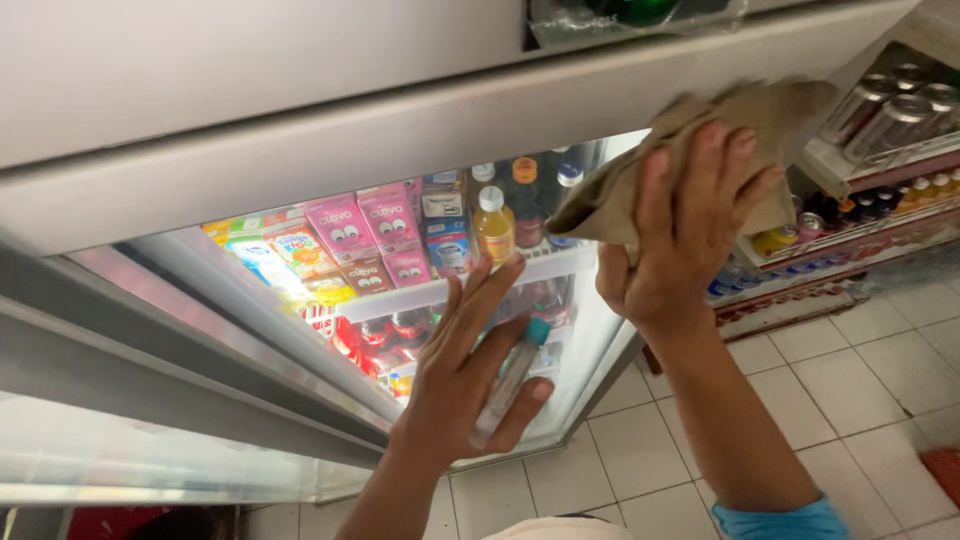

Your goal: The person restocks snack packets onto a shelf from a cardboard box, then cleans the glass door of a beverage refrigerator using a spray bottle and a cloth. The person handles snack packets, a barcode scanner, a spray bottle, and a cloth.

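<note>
- Wiping goes on at the top of a glass-fronted drinks cooler (300, 140): our right hand (690, 235) presses a crumpled tan cloth (690, 150) flat against the pale upper frame, near its right end.
- Our right fingers (705, 190) lie spread over the cloth, palm behind it, holding it to the surface rather than pinching it.
- Our left hand (470, 375) rests open against the glass door (250, 300), fingers long and slightly fanned, with the thumb clamping a slim clear spray bottle (510, 375) with a teal cap across the palm.
- We judge the work partway along: the cloth sits at the frame's right end, and the long stretch of frame to the left shows no streaks or wet marks that we can read, so we cannot tell which parts are done.
- The glass below looks misted in places, which suggests it is yet to be wiped.
- The cloth looks soft, worn and bunched, folded over itself, with a loose corner trailing up and right.
- Inside stand pink cartons (365, 235) and a yellow bottle (494, 225); shelves of cans (890, 110) sit to the right above a tiled floor (860, 370).
</note>
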